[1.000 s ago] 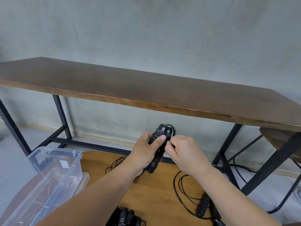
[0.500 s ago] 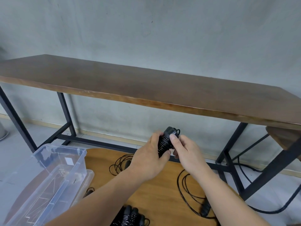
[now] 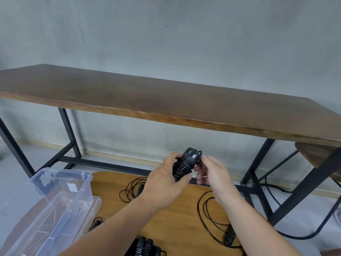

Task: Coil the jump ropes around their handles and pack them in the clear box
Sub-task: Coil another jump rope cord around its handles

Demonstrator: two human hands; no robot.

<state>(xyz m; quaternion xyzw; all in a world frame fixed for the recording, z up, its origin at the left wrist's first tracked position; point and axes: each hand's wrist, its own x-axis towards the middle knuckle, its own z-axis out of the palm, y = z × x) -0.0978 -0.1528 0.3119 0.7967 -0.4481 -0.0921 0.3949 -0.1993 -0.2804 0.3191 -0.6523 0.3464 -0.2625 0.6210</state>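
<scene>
Head view shows my left hand (image 3: 166, 183) gripping the coiled jump rope (image 3: 184, 166) by its wrapped handles, held in the air above the light wooden board (image 3: 177, 215), while my right hand (image 3: 212, 176) has its fingers loosely curled just right of the bundle, pinching the rope's end by the cap. Clear box (image 3: 46, 206) lies tilted at near left, and loose ropes (image 3: 208, 215) sprawl on the board, with another wound bundle (image 3: 145, 246) at the near edge.
</scene>
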